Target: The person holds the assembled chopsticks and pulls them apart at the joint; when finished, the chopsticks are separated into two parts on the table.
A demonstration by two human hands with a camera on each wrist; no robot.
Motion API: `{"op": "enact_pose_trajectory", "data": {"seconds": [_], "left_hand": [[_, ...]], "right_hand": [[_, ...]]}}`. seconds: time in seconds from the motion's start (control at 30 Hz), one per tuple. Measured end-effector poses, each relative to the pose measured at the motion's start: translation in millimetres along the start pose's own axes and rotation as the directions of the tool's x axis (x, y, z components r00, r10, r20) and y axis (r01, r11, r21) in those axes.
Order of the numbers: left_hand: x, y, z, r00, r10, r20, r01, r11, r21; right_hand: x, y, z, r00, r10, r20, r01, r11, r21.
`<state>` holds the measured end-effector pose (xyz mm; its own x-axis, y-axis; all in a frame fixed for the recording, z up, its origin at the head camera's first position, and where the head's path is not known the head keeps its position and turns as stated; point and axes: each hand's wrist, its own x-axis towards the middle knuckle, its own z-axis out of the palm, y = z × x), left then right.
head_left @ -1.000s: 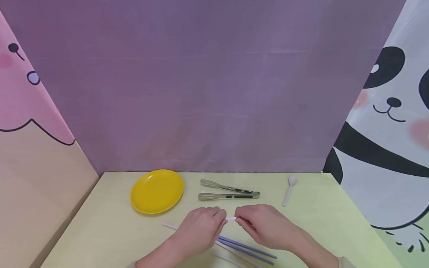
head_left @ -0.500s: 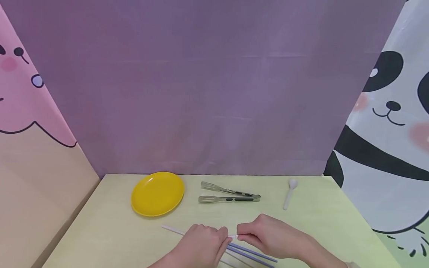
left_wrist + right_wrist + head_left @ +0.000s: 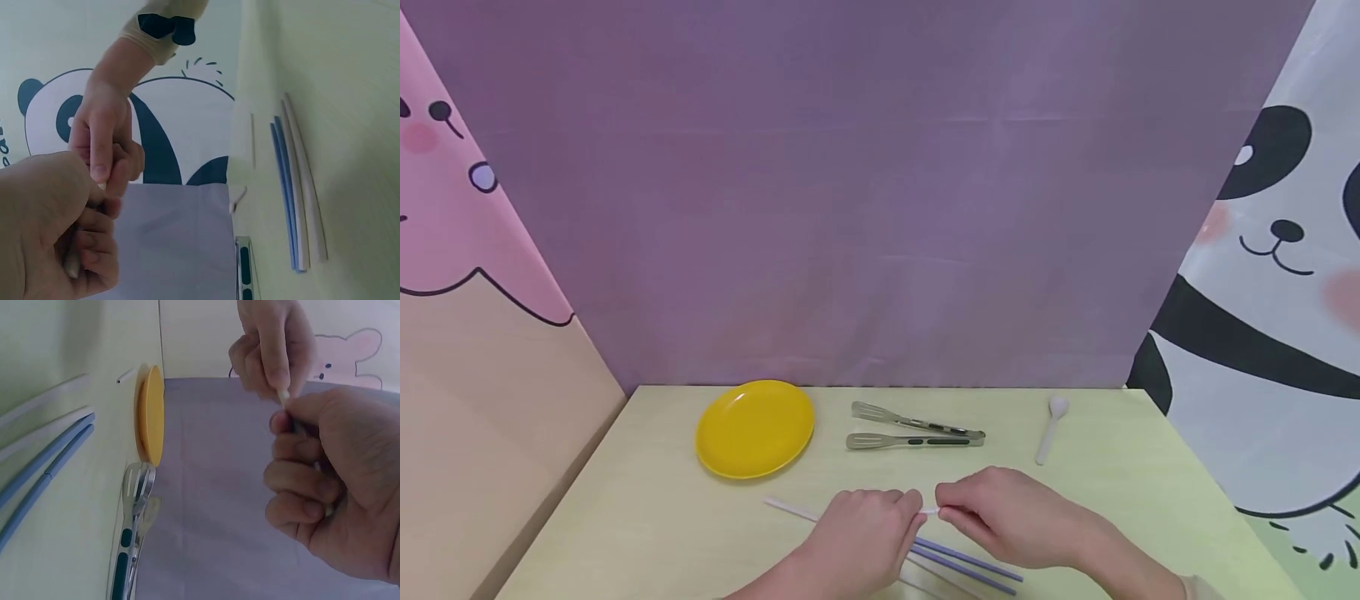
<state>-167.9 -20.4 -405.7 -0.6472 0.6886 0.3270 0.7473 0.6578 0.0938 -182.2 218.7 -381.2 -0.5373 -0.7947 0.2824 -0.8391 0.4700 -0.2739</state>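
Observation:
A thin white stick is stretched between my two hands above the table, with a short piece showing in the gap. My left hand grips it in curled fingers, and one rounded stick end pokes out of that fist in the left wrist view. Facing it, my right hand pinches the stick between thumb and forefinger, other fingers curled in. The fists nearly meet. Below them on the table lie blue chopsticks and pale chopsticks, partly covered by my left hand in the head view.
A yellow plate lies at the back left. Metal tongs rest spread apart at the back middle, a white spoon to their right. Another white stick sticks out left of my left hand. A purple cloth hangs behind.
Both hands, still holding the white stick, dip toward the front of the table, then rise slightly and shift a little right. Objects on the table stay put; the head view tilts slightly.

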Motion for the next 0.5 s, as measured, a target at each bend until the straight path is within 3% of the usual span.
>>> {"op": "enact_pose_trajectory", "data": {"seconds": [0.1,0.23,0.37,0.5], "left_hand": [[4.1,-1.2,-2.4,0.994,-0.027,0.109,0.047,0.982,-0.183],[2.6,-1.5,-1.0,0.983,-0.021,0.181,0.083,0.936,-0.341],[-3.0,-0.7,4.4,0.988,0.012,0.152,0.035,0.952,-0.303],[-4.5,-1.0,5.3,0.996,0.038,0.082,-0.020,0.978,-0.207]], "right_hand": [[2.1,0,-2,0.999,0.006,0.037,-0.005,1.000,-0.008],[-0.3,6,-2,0.991,-0.032,0.128,0.018,0.994,0.105],[-3.6,15,0,0.976,-0.097,0.194,0.055,0.975,0.215],[-4.2,21,2,0.975,-0.136,0.176,0.091,0.967,0.239]]}}
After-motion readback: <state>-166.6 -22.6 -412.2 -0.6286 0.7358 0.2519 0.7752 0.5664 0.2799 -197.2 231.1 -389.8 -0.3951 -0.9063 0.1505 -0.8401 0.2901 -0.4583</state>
